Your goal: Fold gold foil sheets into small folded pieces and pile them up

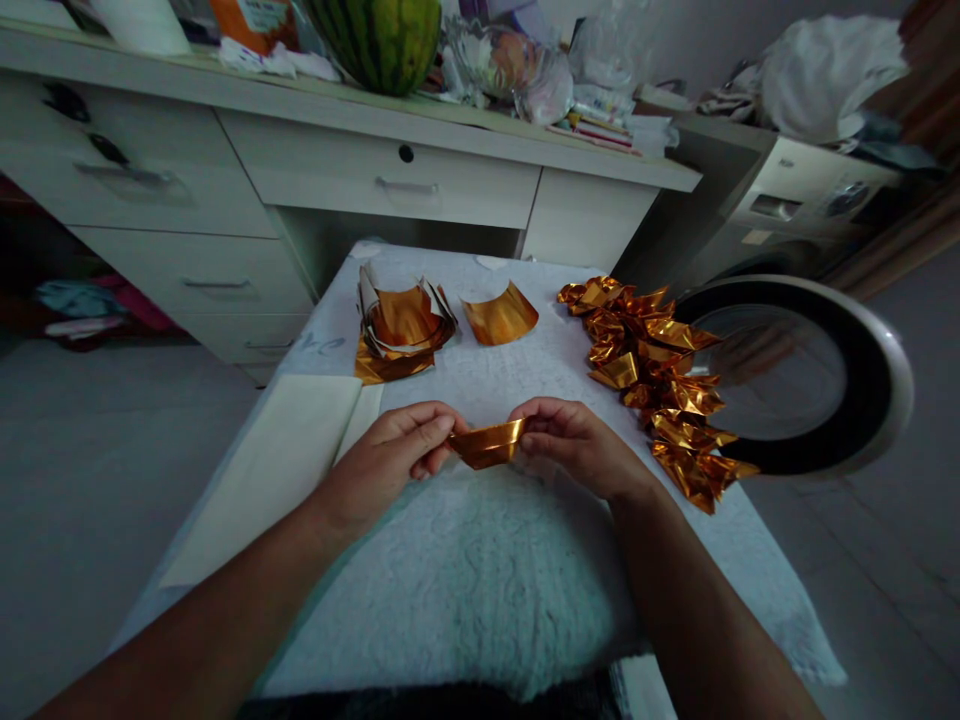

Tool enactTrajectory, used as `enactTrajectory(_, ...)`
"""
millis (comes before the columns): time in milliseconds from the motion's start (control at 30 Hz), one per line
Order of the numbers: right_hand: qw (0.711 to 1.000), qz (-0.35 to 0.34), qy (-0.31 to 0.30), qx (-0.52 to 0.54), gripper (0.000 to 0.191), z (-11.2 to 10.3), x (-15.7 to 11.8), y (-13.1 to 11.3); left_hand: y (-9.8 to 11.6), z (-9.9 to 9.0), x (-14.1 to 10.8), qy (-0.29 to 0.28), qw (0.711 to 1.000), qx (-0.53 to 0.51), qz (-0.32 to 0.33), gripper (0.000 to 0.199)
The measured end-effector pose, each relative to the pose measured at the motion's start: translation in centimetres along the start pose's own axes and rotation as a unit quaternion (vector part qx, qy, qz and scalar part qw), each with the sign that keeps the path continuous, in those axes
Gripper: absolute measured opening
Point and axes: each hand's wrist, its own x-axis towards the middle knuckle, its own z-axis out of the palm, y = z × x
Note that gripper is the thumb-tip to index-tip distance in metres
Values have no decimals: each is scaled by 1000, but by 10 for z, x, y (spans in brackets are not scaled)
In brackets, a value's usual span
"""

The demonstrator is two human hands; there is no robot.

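Note:
Between my two hands is a folded piece of gold foil paper (487, 446), held above the cloth-covered table. My left hand (405, 440) pinches its left end, thumb on top. At the right end, the fingers of my right hand (566, 440) are closed on the same piece. Beyond my hands lies a single curved gold sheet (500, 314). Left of that sheet is a curled stack of gold sheets (405, 318) with pale undersides. A heap of folded gold foil pieces (652, 365) runs down the table's right side.
A pale flat sheet (262, 470) lies along the left of the table (465, 560). White drawers (382, 185) stand behind, topped by a watermelon (375, 40), a glass bowl (495, 60) and clutter. At right, a washing machine's round door (795, 375) hangs open beside the table.

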Motion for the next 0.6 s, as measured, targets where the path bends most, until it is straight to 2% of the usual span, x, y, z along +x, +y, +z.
enactTrajectory(133, 999, 0, 5, 53, 27, -3, 0, -2, 3, -1, -1, -29, 991, -129, -14, 23)
enactTrajectory(233, 997, -6, -1, 78, 28, -3, 1, -2, 4, -1, -2, -59, 982, -180, -14, 22)
enactTrajectory(500, 995, 3, -27, 100, 29, -2, -2, -3, -4, -2, 0, -67, 977, -198, -26, 20)
enactTrajectory(600, 994, 2, -29, 103, 30, -2, -2, -3, -4, -2, 0, -46, 985, -168, -16, 19)
